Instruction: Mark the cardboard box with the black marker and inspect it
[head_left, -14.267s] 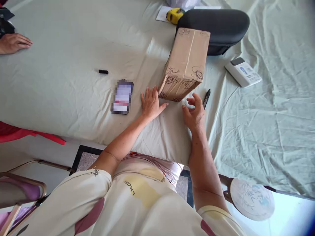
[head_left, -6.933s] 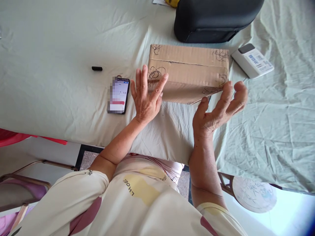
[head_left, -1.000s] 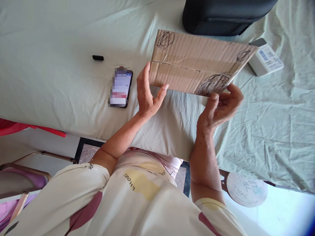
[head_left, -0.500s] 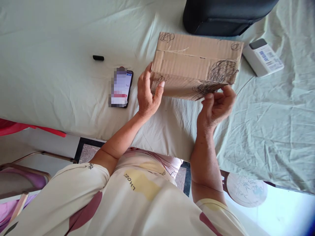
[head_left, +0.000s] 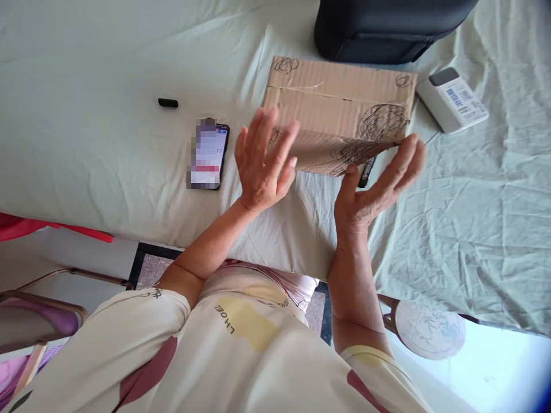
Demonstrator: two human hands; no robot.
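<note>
A pale green tablecloth (head_left: pixel 107 160) was wrinkled most at the right. A brown-framed chair (head_left: pixel 41 324) with purple padding (head_left: pixel 64 316) stood at lower left, a round pale stool (head_left: pixel 430 330) at lower right, where bright light whitened the floor (head_left: pixel 495 361). Red cloth (head_left: pixel 19 226) showed at the left edge.

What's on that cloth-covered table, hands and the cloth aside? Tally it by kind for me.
Box: 1
Phone: 1
Marker: 1, partly hidden
Black cap: 1
Black case: 1, cut off by frame
White device: 1
Total: 6
</note>
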